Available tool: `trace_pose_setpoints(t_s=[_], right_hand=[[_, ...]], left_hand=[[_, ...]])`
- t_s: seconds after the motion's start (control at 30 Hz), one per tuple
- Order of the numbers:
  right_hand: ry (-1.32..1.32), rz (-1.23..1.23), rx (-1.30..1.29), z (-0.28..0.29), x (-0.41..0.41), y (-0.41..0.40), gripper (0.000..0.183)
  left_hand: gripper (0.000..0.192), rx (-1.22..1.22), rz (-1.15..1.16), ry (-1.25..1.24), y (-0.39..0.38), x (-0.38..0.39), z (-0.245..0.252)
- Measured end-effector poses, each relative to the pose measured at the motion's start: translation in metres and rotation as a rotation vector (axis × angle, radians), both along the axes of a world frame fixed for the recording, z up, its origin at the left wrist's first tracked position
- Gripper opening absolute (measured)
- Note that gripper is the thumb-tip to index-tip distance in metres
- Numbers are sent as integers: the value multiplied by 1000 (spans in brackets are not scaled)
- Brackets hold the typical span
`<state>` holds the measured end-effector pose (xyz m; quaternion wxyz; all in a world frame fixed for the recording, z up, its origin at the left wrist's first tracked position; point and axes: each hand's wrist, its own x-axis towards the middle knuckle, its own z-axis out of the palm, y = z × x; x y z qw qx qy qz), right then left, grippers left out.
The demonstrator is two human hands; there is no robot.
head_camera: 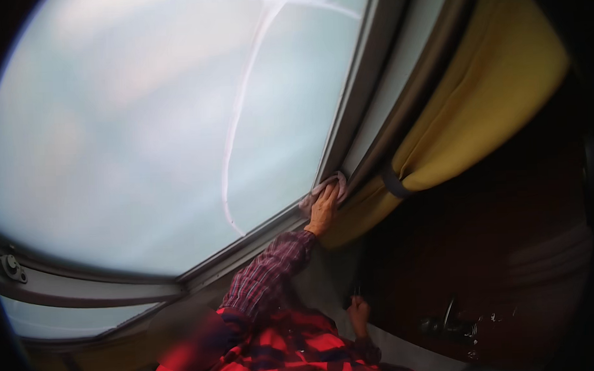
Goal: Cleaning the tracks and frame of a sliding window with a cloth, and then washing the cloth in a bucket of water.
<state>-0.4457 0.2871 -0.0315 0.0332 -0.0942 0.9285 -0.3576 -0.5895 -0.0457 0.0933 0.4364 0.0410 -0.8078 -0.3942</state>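
My left hand, at the end of a plaid sleeve, presses a crumpled pale pinkish cloth into the lower corner of a window frame, beside the large glass pane. Part of the cloth is hidden under the palm and fingers. Lower down, near the front of the red and dark checked garment, is my right hand, its fingers curled. Thin light lines show just above those fingers; whether they belong to something held is too dark to tell.
A yellow curtain, gathered by a dark tieback, hangs right of the frame. At the lower left, a window sash carries a metal latch. Dark, shiny objects sit on a dark reddish surface at the lower right.
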Motion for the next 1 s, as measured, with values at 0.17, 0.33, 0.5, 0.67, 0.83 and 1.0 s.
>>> trace_pose_setpoints(t_s=[0.17, 0.33, 0.5, 0.67, 0.83, 1.0], right_hand=[[-89, -68, -31, 24, 2, -2, 22], [-263, -160, -149, 43, 31, -10, 22], [-298, -47, -110, 28, 49, -13, 21], [-143, -154, -4, 13, 42, -27, 21], [-84, 39, 36, 56, 5, -90, 27], [-562, 107, -779, 113, -5, -162, 25]], left_hand=[[39, -211, -26, -266, 17, -5, -47], [23, 324, -477, -247, -16, -17, -72], [27, -22, -257, -130, -47, 41, -113], [26, -354, -137, -596, -52, 140, -27], [38, 964, -309, -412, -64, 209, 25], [62, 1470, -529, -78, -63, 244, -2]])
